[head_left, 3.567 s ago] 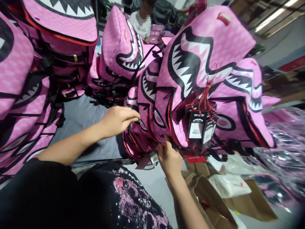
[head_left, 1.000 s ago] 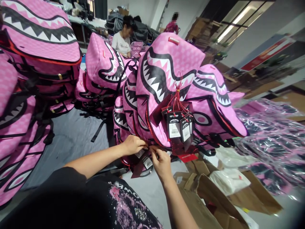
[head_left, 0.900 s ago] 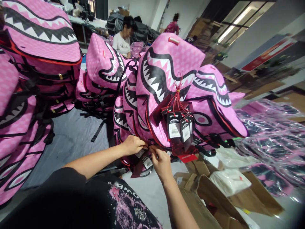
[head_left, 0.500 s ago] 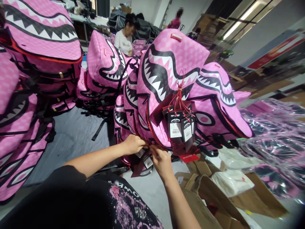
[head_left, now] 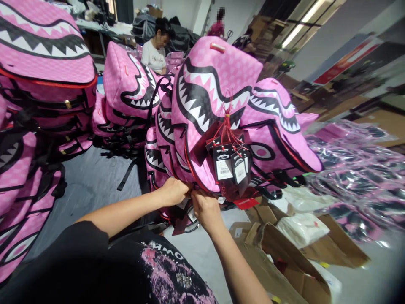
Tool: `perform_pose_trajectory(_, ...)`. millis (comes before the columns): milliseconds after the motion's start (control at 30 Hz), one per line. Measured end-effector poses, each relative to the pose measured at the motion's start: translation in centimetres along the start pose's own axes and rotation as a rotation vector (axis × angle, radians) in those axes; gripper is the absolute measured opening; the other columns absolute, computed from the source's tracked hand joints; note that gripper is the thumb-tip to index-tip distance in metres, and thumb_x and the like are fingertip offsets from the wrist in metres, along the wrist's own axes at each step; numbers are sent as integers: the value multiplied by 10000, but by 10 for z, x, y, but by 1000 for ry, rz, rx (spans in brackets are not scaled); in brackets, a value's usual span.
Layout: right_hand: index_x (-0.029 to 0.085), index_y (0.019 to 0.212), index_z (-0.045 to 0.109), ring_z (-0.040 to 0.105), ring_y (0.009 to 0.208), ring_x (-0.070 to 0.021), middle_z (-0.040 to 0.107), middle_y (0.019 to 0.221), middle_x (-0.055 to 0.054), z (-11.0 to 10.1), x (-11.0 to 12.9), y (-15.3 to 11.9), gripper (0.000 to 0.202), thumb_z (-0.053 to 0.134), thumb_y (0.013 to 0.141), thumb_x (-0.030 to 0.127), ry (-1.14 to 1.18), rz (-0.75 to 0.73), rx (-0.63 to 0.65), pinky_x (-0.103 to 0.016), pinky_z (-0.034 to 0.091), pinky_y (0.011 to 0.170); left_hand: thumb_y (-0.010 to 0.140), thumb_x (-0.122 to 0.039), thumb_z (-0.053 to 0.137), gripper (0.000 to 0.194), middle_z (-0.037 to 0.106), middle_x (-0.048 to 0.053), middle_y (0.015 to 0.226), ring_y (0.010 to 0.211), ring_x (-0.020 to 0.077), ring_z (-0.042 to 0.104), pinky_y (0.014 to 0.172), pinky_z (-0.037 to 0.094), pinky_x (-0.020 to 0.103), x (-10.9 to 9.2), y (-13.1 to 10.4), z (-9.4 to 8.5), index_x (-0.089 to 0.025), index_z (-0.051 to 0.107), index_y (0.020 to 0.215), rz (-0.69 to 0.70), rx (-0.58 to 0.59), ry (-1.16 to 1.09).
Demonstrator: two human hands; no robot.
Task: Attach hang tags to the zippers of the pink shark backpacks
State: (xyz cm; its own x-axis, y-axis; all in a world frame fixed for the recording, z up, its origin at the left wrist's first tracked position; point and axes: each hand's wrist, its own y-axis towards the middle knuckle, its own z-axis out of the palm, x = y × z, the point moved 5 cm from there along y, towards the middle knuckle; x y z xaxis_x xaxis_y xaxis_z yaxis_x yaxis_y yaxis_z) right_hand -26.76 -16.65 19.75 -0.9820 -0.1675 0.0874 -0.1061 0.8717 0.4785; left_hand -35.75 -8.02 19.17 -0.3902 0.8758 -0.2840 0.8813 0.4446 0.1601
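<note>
A pile of pink backpacks with a shark-mouth print stands in front of me; the tallest backpack [head_left: 215, 80] carries a bundle of black hang tags [head_left: 229, 162] on red strings. My left hand [head_left: 172, 191] and my right hand [head_left: 204, 209] meet at the lower edge of the pile, fingers pinched together on something small by a lower backpack [head_left: 158, 156]. Dark hang tags [head_left: 183, 219] dangle just below my hands. What exactly the fingertips pinch is hidden.
More pink backpacks are stacked at the left [head_left: 47, 55] and behind [head_left: 126, 84]. Open cardboard boxes [head_left: 284, 261] with white packets lie at the lower right. Bagged backpacks in clear plastic [head_left: 354, 177] spread to the right. A seated person [head_left: 153, 48] works at the back.
My left hand dropped from the side of the pile to meet my right hand at its lower edge. Over the last second both hands stay pinched together; the view shifted slightly.
</note>
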Motion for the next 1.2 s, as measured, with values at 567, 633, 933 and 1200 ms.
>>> perform_pose_trajectory(567, 177, 808, 615, 550, 753, -177, 645, 798, -44, -8, -11, -1, 113, 518, 851, 138, -9, 169, -19, -314, 292, 697, 848, -117, 442, 277, 709, 89, 841, 809, 214, 680, 710, 480, 284, -2, 0, 16, -155, 661, 1013, -56, 27, -36)
perform_pose_trajectory(633, 182, 847, 627, 562, 755, -171, 653, 798, -37, -6, -11, -3, 110, 523, 864, 150, 23, 176, -8, -309, 297, 711, 855, -127, 447, 267, 721, 70, 872, 828, 199, 681, 721, 471, 270, 2, 0, 16, -176, 670, 993, -66, 8, -97)
perform_pose_trajectory(933, 190, 1023, 643, 616, 817, -188, 694, 862, -46, -1, -20, -10, 168, 547, 885, 180, 153, 288, -64, -312, 367, 825, 871, -202, 447, 290, 739, 75, 909, 854, 234, 694, 740, 479, 301, -2, 4, 14, -199, 709, 995, -183, -63, -67)
perform_pose_trajectory(1200, 209, 918, 679, 632, 799, -184, 694, 811, -24, -3, -25, -15, 137, 591, 829, 153, 216, 340, -105, -286, 407, 777, 856, -189, 437, 306, 738, 67, 883, 832, 208, 698, 719, 515, 263, -7, 1, 20, -205, 703, 1008, -119, -183, -181)
